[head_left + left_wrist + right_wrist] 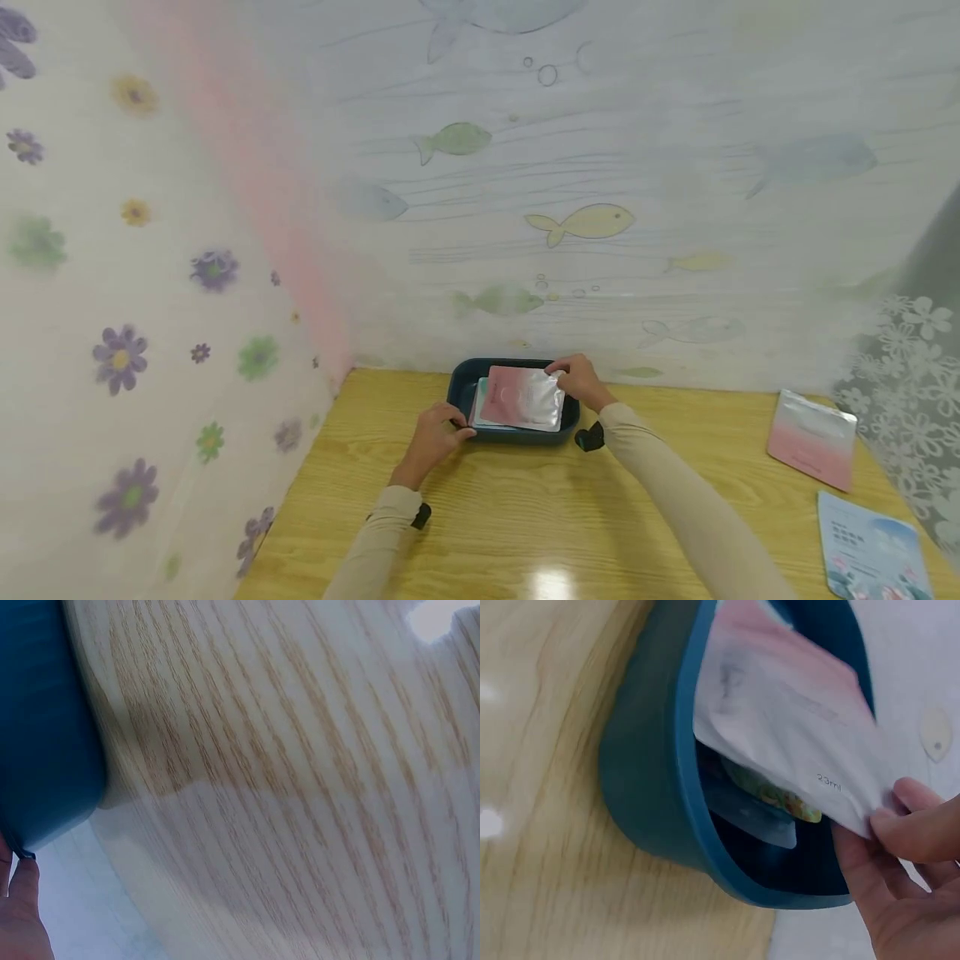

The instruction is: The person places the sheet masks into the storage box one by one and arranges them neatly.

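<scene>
A dark blue plastic basin [521, 437] sits on the wooden table near the wall. My right hand [580, 381] pinches the edge of a pink and silver face mask packet [520, 397], between thumb and fingers. That packet lies slanted across the basin's opening; "23ml" is printed at its silver end in the right wrist view. Under it show a pale packet [480, 400] and, deeper in, a yellow-green packet [769, 791]. At the basin's near left corner, my left hand [435, 435] grips the rim, its thumb [26, 881] against the corner.
On the table [480, 517] at the right lie another pink and silver packet [812, 440] and a light blue packet [873, 546] nearer me. A fish-printed curtain [600, 292] hangs right behind the basin, and a flower-printed one [172, 333] borders the left side.
</scene>
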